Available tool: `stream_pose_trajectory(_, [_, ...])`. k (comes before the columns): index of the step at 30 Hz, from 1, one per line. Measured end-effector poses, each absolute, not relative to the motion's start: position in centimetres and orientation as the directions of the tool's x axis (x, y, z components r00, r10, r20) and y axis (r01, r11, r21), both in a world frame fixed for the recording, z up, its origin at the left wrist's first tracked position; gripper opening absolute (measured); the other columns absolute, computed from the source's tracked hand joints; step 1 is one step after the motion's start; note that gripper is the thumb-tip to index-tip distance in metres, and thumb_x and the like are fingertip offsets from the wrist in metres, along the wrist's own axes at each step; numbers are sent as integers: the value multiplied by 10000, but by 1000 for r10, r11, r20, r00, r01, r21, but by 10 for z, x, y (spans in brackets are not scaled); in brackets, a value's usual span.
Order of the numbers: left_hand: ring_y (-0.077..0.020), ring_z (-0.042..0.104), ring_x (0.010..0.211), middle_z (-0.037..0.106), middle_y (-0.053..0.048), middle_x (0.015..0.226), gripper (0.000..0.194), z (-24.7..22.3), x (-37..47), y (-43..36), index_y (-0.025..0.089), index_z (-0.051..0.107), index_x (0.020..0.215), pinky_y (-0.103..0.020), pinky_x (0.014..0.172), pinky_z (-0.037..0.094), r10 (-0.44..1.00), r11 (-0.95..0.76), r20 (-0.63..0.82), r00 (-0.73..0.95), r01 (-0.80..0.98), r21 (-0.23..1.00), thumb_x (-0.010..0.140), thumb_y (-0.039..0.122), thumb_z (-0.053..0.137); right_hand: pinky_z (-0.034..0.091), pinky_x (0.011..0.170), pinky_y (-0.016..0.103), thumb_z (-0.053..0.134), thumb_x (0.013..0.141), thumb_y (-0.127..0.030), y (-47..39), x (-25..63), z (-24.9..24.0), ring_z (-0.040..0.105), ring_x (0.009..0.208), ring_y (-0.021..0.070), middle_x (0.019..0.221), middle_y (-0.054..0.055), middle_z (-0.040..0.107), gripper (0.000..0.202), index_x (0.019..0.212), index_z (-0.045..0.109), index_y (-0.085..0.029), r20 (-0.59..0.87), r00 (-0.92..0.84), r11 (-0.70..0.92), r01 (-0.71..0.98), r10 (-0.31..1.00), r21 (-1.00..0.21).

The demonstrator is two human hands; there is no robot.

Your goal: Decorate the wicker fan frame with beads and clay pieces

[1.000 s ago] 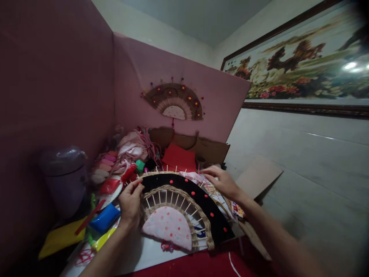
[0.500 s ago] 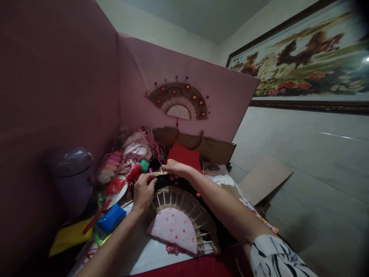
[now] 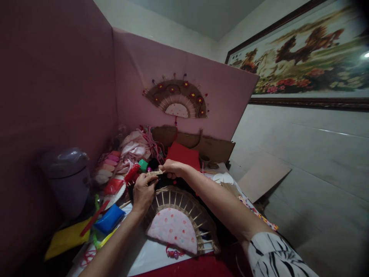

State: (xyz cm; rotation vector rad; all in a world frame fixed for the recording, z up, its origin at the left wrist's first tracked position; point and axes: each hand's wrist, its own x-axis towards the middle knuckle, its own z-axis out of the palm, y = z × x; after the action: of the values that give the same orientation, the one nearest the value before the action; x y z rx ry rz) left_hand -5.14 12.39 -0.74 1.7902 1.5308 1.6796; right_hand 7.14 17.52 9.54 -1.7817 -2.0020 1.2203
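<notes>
Your right hand (image 3: 173,169) crossed to the fan's (image 3: 173,230) far rim; your left hand (image 3: 143,192) pinched there too, seemingly steadying it.

Horse picture (image 3: 300,57) (framed) on wall (image 3: 311,142)

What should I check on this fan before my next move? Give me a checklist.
1. Left hand at the fan's top edge: ok.
2. Right hand close beside it: ok.
3. Exact grip of the fingers: cannot tell, too small.
4. Black band in full view: not ok, right forearm crosses it.
5. Dotted half-circle uncovered: ok.
6. Beads below clear of both hands: ok.
</notes>
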Motion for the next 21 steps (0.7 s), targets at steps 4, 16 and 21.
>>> stream_pose_trajectory(4, [-175, 589, 785, 607, -29, 801, 125, -7, -49, 125, 219, 702, 756, -281, 705, 445, 787, -429, 581, -208, 491, 758, 746, 272, 589, 233, 324, 166, 435, 898, -313, 175, 73, 94, 288, 276, 57, 333, -75, 334, 340, 587, 408, -177, -349, -259, -60, 722, 900, -689])
stream_pose_trajectory(16, [-172, 593, 790, 621, -31, 815, 138, -8, -48, 128, 235, 719, 751, -277, 725, 455, 792, -443, 574, -208, 451, 775, 735, 281, 591, 228, 332, 158, 440, 910, -322, 172, 73, 97, 295, 282, 51, 338, -80, 327, 359, 584, 399, -176, -344, -256, -68, 708, 903, -703])
stream_pose_trajectory(21, [-175, 591, 809, 623, -29, 822, 138, -9, -47, 130, 232, 720, 753, -276, 732, 455, 795, -438, 571, -205, 456, 774, 734, 274, 590, 232, 328, 161, 427, 914, -313, 174, 74, 96, 300, 284, 52, 350, -77, 335, 356, 588, 410, -172, -342, -270, -64, 695, 900, -716])
